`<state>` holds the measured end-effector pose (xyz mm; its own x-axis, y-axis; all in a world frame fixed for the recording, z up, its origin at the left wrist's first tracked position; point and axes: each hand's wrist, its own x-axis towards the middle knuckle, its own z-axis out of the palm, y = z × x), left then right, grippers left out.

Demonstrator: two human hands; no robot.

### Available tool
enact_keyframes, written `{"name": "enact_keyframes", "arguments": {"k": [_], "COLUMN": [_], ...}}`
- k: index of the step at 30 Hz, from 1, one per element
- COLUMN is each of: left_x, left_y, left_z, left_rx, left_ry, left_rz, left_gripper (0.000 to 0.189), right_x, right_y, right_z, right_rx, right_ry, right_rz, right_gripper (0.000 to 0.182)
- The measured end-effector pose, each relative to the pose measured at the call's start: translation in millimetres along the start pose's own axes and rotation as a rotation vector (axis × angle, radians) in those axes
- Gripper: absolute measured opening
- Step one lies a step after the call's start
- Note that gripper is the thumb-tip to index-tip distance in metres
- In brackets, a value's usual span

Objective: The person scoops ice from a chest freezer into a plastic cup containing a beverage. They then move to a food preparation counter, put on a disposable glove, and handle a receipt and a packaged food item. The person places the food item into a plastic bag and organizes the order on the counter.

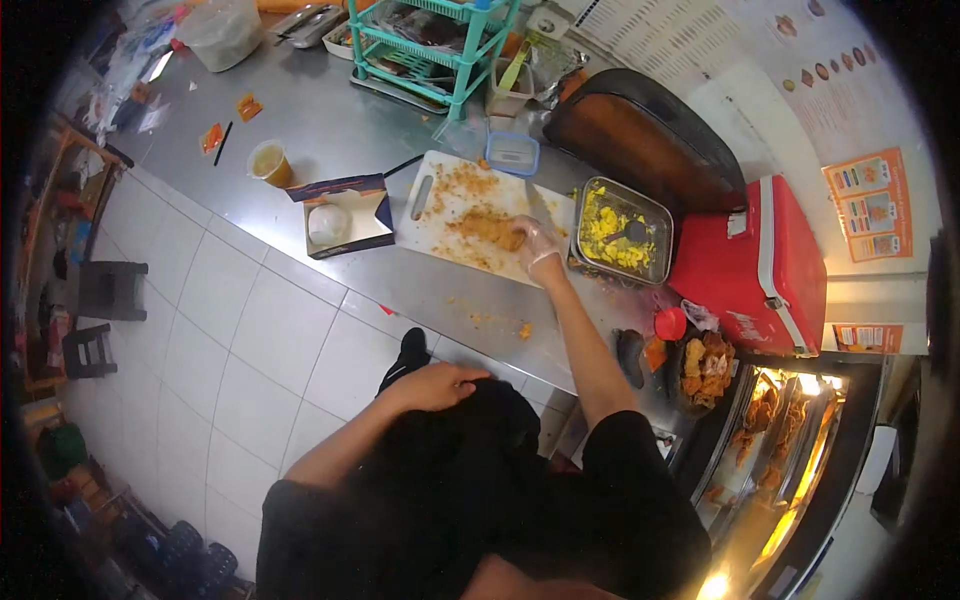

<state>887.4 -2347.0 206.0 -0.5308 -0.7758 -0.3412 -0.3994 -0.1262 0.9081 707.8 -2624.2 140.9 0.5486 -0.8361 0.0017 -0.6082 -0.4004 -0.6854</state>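
Note:
My right hand, in a clear plastic glove, grips one end of a breaded fried piece on a white cutting board. Loose crumbs are scattered over the board. Just beyond that hand lies a knife blade. My left hand is bare and holds nothing; it is held close to my dark clothing with the index finger extended. Left of the board stands an open carton box with a rounded white wrapped portion inside. A metal basket tray of chopped yellow food, with a dark utensil in it, sits to the right.
A cup of yellowish liquid stands left of the box. Behind the board are a blue-rimmed container and a teal rack. At right are a red cooler box, a bowl of fried pieces and a lit display case.

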Motion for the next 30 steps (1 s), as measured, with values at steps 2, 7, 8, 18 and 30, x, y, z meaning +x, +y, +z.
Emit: {"name": "enact_keyframes", "arguments": {"k": [2,7,8,18,30], "left_x": [-13,-12,-1,148,240], "left_y": [-29,-37,-44,0,-64], "left_z": [-12,-52,-57,-171,-191], "left_rx": [-0.023,-0.16,-0.127,0.957,1.293], "left_ry": [0.137,0.341,0.405,0.648,0.398], "left_rz": [0.057,0.004,0.015,0.318,0.181], "left_gripper": [0.039,0.034,0.033,0.069,0.085], "right_x": [-5,-93,-100,-110,-71], "right_y": [-9,4,-8,-39,4], "right_z": [-7,-3,-7,-17,25], "right_rx": [-0.595,-0.778,-0.821,-0.314,-0.343], "right_ry": [0.192,0.125,-0.022,-0.035,-0.297], "right_rz": [-0.467,0.227,0.421,0.467,0.493], "right_gripper": [0.044,0.045,0.045,0.053,0.069]}}
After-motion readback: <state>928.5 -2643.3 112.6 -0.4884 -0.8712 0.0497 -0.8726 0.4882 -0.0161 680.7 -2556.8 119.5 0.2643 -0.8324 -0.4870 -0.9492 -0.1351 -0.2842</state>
